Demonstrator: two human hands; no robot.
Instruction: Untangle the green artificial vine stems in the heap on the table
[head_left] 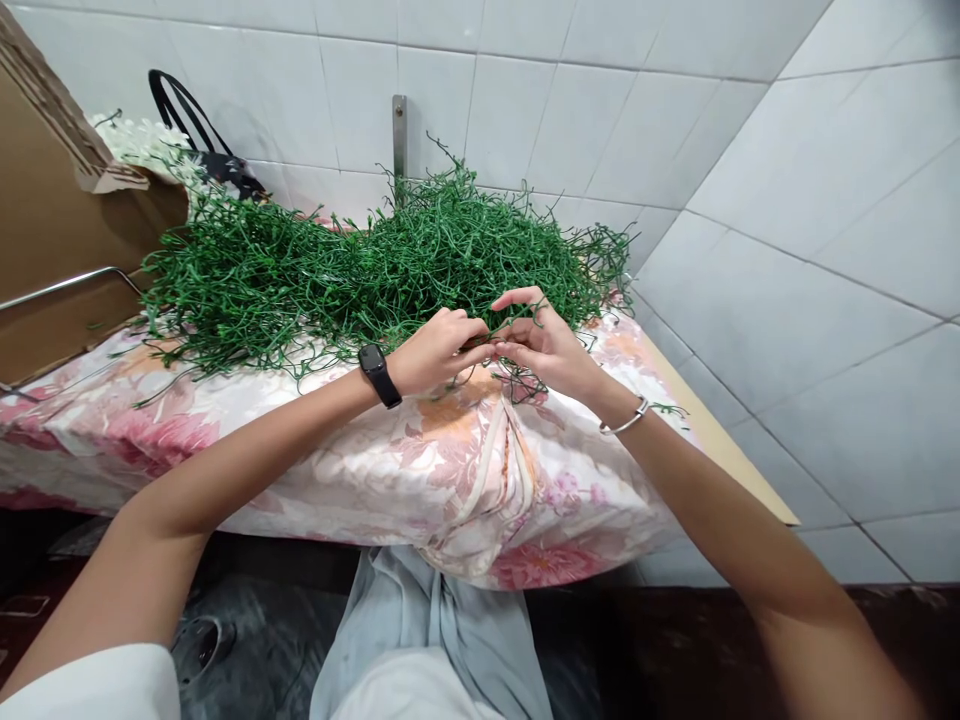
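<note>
Green, wiry stems (450, 250) lie in a long, springy heap across a floral cloth (337, 450), tangled like loose wool, with small knobbly tips poking out along the top. Toward the right end of the heap, at its near edge, two bare hands meet. The left hand (439, 350) has its fingers bunched, thumb and forefinger reaching to the fingertips of the right hand (555, 350), which is cupped with its forefinger raised and arched. A thin green strand (538, 308) crosses the right fingers; whether either hand is pinching it, I cannot tell.

A black, squarish watch (379, 375) circles the left wrist, a slim silvery bangle (626, 418) the right. The cloth, pink and orange on white, gathers into soft folds below the hands. At left stands a brown carton (75, 225) with a ragged, corrugated edge, near white flowers (142, 140) and a dark bag (232, 175) with looped handles. Glossy tiles (360, 90) cover the wall.
</note>
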